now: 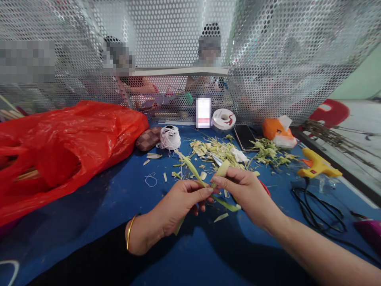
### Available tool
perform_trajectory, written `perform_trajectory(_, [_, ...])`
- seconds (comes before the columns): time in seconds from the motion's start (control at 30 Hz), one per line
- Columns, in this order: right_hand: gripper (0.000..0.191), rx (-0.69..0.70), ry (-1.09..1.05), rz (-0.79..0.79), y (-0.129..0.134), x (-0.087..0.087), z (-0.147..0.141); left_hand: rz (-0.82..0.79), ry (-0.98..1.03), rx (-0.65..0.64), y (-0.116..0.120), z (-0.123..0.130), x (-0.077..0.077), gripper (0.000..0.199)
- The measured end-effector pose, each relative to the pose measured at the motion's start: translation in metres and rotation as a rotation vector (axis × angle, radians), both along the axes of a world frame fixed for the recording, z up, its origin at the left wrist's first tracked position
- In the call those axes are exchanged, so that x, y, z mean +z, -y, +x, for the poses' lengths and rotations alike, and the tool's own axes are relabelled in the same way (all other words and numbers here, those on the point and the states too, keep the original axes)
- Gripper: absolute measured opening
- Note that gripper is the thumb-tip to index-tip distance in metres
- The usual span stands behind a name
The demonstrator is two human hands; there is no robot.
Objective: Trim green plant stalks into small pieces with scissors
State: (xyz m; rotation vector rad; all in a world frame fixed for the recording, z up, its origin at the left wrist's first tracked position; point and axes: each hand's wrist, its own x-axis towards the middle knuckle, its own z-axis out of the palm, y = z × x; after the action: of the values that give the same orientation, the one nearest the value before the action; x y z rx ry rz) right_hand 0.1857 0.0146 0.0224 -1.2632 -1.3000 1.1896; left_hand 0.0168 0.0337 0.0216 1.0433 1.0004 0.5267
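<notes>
My left hand (pixel 175 202), with a gold bangle at the wrist, pinches a long pale-green leaf strip (pixel 190 167) between thumb and fingers. One end of the strip points up and left; a green piece also slants down to the right, below my hands. Fingers of my right hand (pixel 253 196) close on a wider, folded-looking leaf piece (pixel 222 169) where the strips cross. Both hands meet above the blue table. Partly hidden behind my right hand lie scissors, with a blade (pixel 217 160) and a red handle (pixel 265 188) showing.
Leaf scraps (pixel 212 149), white string (pixel 170 138), a ribbon roll (pixel 224 118) and phone (pixel 245 137) lie beyond my hands. A red plastic bag (pixel 98 139) fills the left. At right are a yellow glue gun (pixel 318 165) with its cord and a tissue pack (pixel 278 133). People sit behind a perforated screen (pixel 166 35).
</notes>
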Motion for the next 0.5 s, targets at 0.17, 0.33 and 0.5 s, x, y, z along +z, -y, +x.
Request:
perform_trajectory(0.17, [0.020, -0.054, 0.159, 0.103, 0.0025, -0.0018, 0.0001, 0.078, -0.059, 0.014, -0.0006, 0.0006, -0.0027, 0.025])
perform_trajectory(0.33, [0.021, -0.085, 0.255, 0.177, 0.0033, -0.0032, -0.0003, 0.039, -0.029, 0.051, -0.0008, 0.0004, -0.0052, 0.027])
perform_trajectory(0.5, [0.016, -0.079, 0.301, 0.292, 0.0059, -0.0041, -0.0025, -0.077, -0.013, 0.031, -0.0026, -0.0005, -0.0058, 0.027])
